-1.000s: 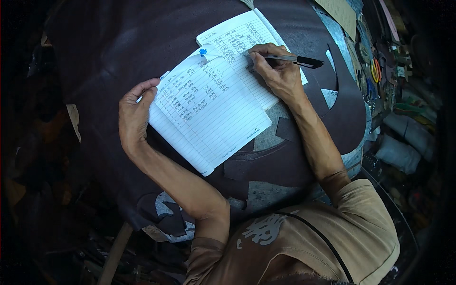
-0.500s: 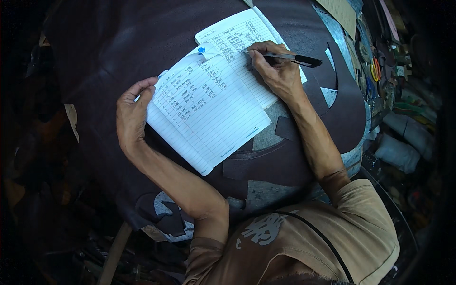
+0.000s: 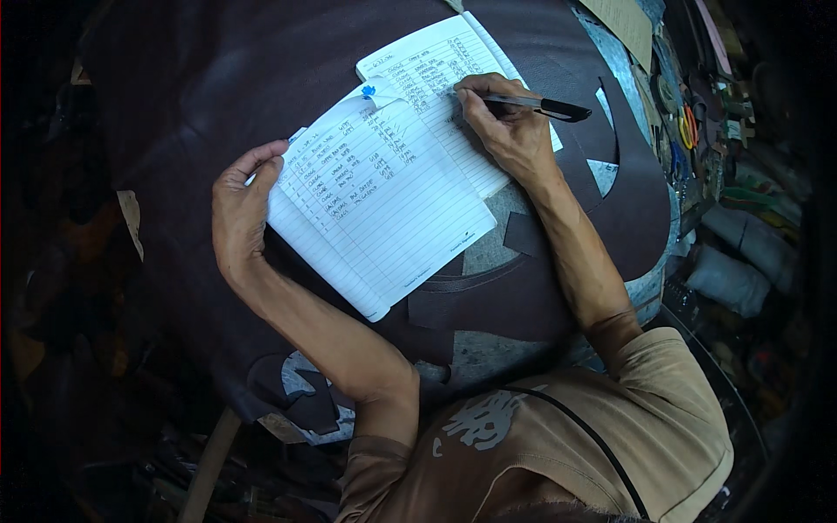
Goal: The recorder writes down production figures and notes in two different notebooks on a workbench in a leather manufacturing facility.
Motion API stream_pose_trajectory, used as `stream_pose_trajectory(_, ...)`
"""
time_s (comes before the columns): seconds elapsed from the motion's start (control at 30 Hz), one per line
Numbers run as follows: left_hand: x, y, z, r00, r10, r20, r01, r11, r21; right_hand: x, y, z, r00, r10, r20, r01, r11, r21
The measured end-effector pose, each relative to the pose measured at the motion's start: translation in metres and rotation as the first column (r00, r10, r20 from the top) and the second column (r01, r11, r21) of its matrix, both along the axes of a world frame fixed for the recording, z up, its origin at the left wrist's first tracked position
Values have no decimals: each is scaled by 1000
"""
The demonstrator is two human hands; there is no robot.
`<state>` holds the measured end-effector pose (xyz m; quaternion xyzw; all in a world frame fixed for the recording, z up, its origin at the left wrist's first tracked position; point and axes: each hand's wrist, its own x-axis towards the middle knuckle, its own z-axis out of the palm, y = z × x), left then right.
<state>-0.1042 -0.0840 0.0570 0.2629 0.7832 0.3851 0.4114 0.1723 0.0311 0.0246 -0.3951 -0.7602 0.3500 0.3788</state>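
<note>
Dark brown leather (image 3: pixel 174 105) covers most of the work surface, giving two lined notebooks a broad bed. The near notebook (image 3: pixel 410 231) lies open and angled, overlapping the left side of the far notebook (image 3: pixel 440 70), probably so that both handwritten lists can be read side by side. The left hand (image 3: pixel 242 207) pinches the near notebook's far-left edge between thumb and fingers, which seems to steady it without covering the writing. The right hand (image 3: pixel 514 131) grips a black-capped pen (image 3: pixel 562 110) close to its writing end, likely for fine control, with the rear end pointing right. That hand rests over the far notebook; whether the tip touches paper I cannot tell, as fingers hide it. Cut leather scraps (image 3: pixel 521 235) lie near and right of the pages, apparently pushed no farther than needed.
</note>
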Motion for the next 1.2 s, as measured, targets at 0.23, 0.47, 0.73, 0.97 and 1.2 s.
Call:
stream_pose_trajectory(0.23,1,0,0,999,7,37,-7,1000,16,2,0,-1,1000,-15,-8,14,997,-77)
stream_pose_trajectory(0.47,1,-1,4,1000,8,7,-8,1000,-14,1,0,2,1000,0,14,1,997,-78)
stream_pose_trajectory(0.73,2,0,4,1000,4,17,-4,1000,3,2,0,-3,999,-22,-24,21,999,-46)
stream_pose_trajectory(0.97,-1,-1,0,1000,11,19,-12,1000,8,2,-1,-2,999,-36,0,35,991,-129)
stream_pose_trajectory(1.2,2,0,5,1000,15,13,-15,1000,-8,3,0,-4,999,-37,-1,37,996,-86)
